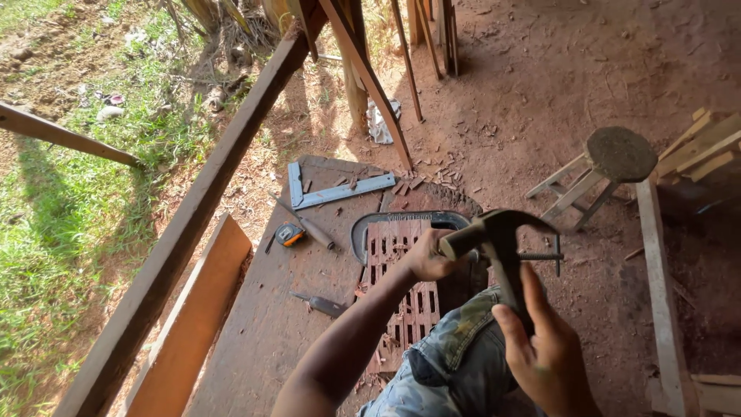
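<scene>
I hold a dark metal C-clamp (pixel 500 232) over my knee in worn jeans (pixel 455 359). My left hand (pixel 427 255) grips the clamp's upper left end. My right hand (pixel 544 351) wraps the lower part of its frame from below. The clamp's threaded screw with a small cross-handle (pixel 543 256) sticks out to the right, between the two hands. Under the clamp lies a reddish slotted wooden panel (pixel 401 286) on a dark board (pixel 270 324).
On the board lie a metal carpenter's square (pixel 333 191), an orange-and-black tape measure (pixel 289 234), a wood-handled tool (pixel 312 228) and a second small tool (pixel 320 305). A long beam (pixel 193 208) runs diagonally at left. A round stool (pixel 610 158) and stacked planks (pixel 706 147) stand at right.
</scene>
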